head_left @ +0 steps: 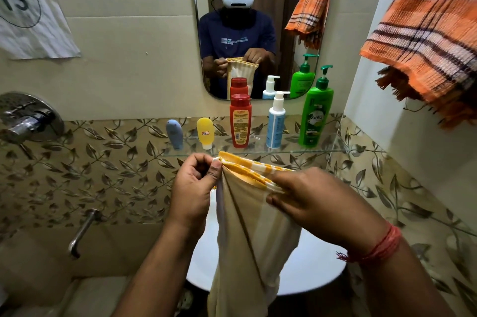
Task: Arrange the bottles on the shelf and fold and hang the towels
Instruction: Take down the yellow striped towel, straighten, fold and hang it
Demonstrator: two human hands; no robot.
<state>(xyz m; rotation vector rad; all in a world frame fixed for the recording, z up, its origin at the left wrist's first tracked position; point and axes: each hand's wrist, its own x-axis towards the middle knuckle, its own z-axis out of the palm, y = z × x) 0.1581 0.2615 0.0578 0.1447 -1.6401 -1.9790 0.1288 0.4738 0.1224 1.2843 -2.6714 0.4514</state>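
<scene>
A cream towel (247, 234) with a yellow-and-white striped border hangs down in front of me over the basin. My left hand (192, 187) pinches its top left corner. My right hand (317, 200) pinches the top edge further right, so the border stretches between them. On the glass shelf (333, 147) stand a grey-blue tube (174, 134), a yellow tube (205, 132), a red bottle (240, 120), a white-and-blue pump bottle (276, 120) and a green pump bottle (316, 113). An orange checked towel (423, 33) hangs on a rail at the upper right.
A mirror (258, 25) above the shelf reflects the person, the towels and the bottles. A white basin (309, 270) sits below my hands. A chrome mixer (28, 118) and spout (82, 231) are on the left wall, a paper sign (28, 7) above them.
</scene>
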